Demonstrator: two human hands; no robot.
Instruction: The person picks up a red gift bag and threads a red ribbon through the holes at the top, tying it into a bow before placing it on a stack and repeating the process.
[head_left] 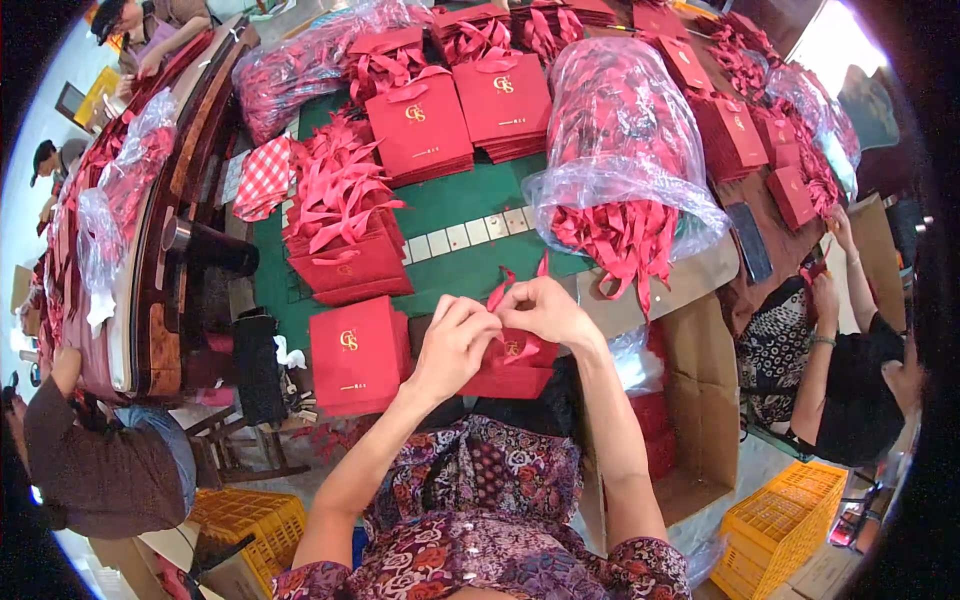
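Close in front of me a red paper gift bag (508,372) with a gold emblem sits at the table's near edge, tilted toward me. My left hand (455,342) is closed in a pinch at its red ribbon (497,292). Against it, my right hand (547,312) also pinches the ribbon, fingertips almost touching the left ones. The exact grip is partly hidden by the fingers. Just left of my hands lies a stack of flat red bags (355,355). Beyond that rises a pile of bags with ribbon handles (345,235).
A clear plastic sack of red ribbons (625,150) opens toward me. More bag stacks (418,125) stand farther back on the green mat (450,190). A cardboard box (705,400) is beside my right arm, a phone (748,242) beyond it. Co-workers sit left and right.
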